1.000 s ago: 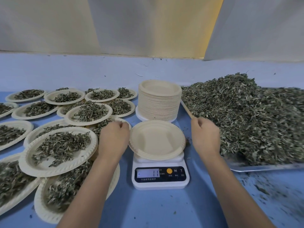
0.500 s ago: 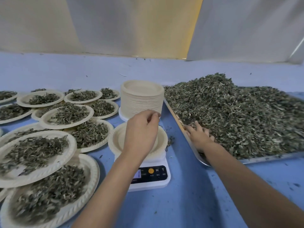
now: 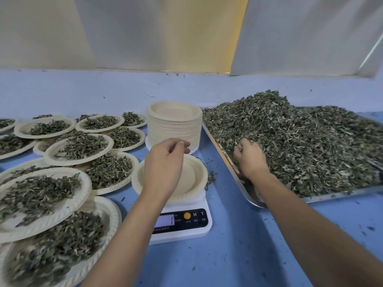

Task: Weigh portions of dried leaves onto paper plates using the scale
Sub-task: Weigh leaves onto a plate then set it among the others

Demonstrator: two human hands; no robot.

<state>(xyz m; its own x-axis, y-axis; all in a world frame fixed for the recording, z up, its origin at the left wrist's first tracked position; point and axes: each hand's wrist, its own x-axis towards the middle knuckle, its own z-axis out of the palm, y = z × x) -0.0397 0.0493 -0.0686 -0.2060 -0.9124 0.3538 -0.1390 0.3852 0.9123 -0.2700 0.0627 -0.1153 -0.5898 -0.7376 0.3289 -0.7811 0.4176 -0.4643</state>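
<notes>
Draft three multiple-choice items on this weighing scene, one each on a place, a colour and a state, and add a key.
1. The stack of empty plates stands:
A) on a shelf
B) just behind the scale
C) in front of the scale

2. The tabletop is:
A) red
B) black
C) blue

3. The right hand is:
A) flat on the tabletop
B) pressing a scale button
C) dug into the dried leaves, fingers curled

Key:
1 B, it rises directly beyond the scale.
2 C, blue shows all around the scale.
3 C, its knuckles stand up among the leaves on the tray.
</notes>
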